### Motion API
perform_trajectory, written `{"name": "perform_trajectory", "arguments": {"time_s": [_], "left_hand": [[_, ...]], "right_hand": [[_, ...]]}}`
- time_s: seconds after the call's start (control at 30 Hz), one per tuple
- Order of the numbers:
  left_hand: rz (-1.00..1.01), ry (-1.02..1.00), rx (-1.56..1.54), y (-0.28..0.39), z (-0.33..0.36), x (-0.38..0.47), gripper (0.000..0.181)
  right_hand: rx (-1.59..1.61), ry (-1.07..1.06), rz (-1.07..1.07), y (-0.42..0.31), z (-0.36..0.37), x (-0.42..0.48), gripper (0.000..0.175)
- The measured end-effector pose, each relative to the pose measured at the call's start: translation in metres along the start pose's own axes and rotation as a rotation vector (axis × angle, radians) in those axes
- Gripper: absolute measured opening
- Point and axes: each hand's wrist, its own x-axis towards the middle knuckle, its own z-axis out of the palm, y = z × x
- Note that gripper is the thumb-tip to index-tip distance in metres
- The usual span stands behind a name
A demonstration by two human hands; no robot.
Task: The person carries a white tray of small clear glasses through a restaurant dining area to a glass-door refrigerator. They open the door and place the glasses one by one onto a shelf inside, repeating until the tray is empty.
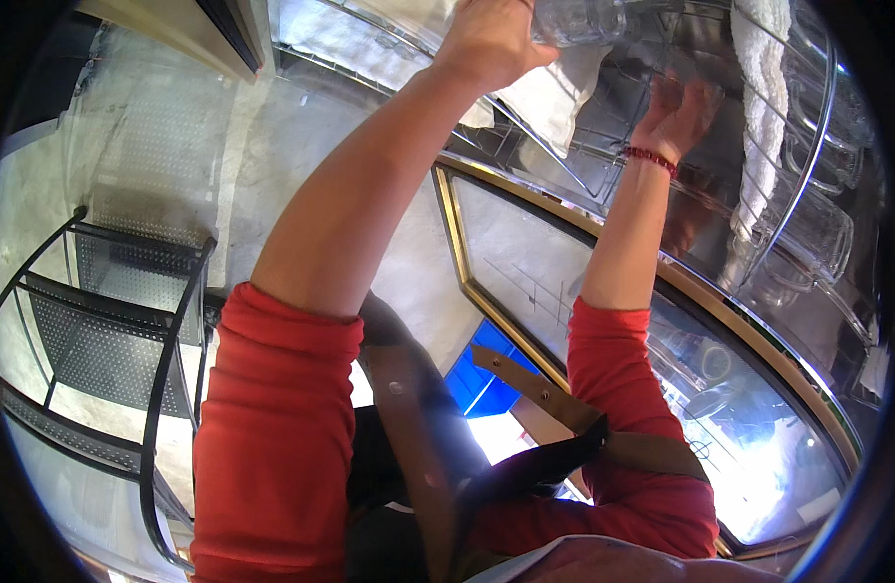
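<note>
My left hand [491, 36] is at the top edge, its fingers partly cut off. Its thumb points toward a clear glass vessel [582, 22]; whether I grip the glass is unclear. My right hand [677, 113], with a red beaded bracelet [650, 158] at the wrist, reaches in among the wire racks. Its blurred fingers look partly curled, and glare or clear material over them hides whether they hold anything. A white cloth [557, 102] hangs between my hands. Right of my right hand a rolled white towel [761, 109] lies along the wire rack [819, 138].
Clear glass vessels [819, 226] stand on the right. Below my right arm is a gold-framed glass panel [520, 248]. A black metal step ladder [163, 350] with perforated treads stands at left on the floor [302, 146]. Something blue [484, 372] lies beneath my arms.
</note>
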Motion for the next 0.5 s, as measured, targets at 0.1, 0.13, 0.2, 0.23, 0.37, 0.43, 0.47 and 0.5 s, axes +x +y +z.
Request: {"name": "perform_trajectory", "arguments": {"time_s": [0.1, 0.13, 0.2, 0.23, 0.37, 0.43, 0.47, 0.5], "left_hand": [[0.014, -0.012, -0.02, -0.002, 0.0, -0.001, 0.079], [0.024, -0.013, -0.033, -0.002, 0.0, -0.001, 0.079], [0.045, 0.014, -0.019, -0.003, 0.0, -0.001, 0.078], [0.055, 0.028, -0.013, -0.002, 0.0, -0.001, 0.078], [0.03, 0.017, -0.062, -0.001, -0.002, -0.001, 0.076], [0.001, 0.01, -0.08, 0.001, -0.003, -0.001, 0.075], [0.002, 0.012, -0.089, 0.001, -0.003, -0.001, 0.074], [0.003, 0.016, -0.099, 0.002, -0.003, -0.001, 0.073]], "right_hand": [[-0.309, -0.079, -0.19, 0.018, 0.007, 0.031, 0.025], [-0.497, -0.232, -0.383, 0.026, 0.008, 0.039, 0.026], [-0.636, -0.259, -0.343, 0.04, 0.008, 0.05, 0.032], [-0.606, -0.24, -0.247, 0.046, 0.009, 0.054, 0.035], [-0.655, -0.333, -0.21, 0.069, 0.016, 0.063, 0.047], [-0.783, -0.378, -0.286, 0.076, 0.016, 0.06, 0.05], [-0.791, -0.359, -0.276, 0.079, 0.015, 0.058, 0.051], [-0.8, -0.34, -0.266, 0.081, 0.014, 0.058, 0.051]]}}
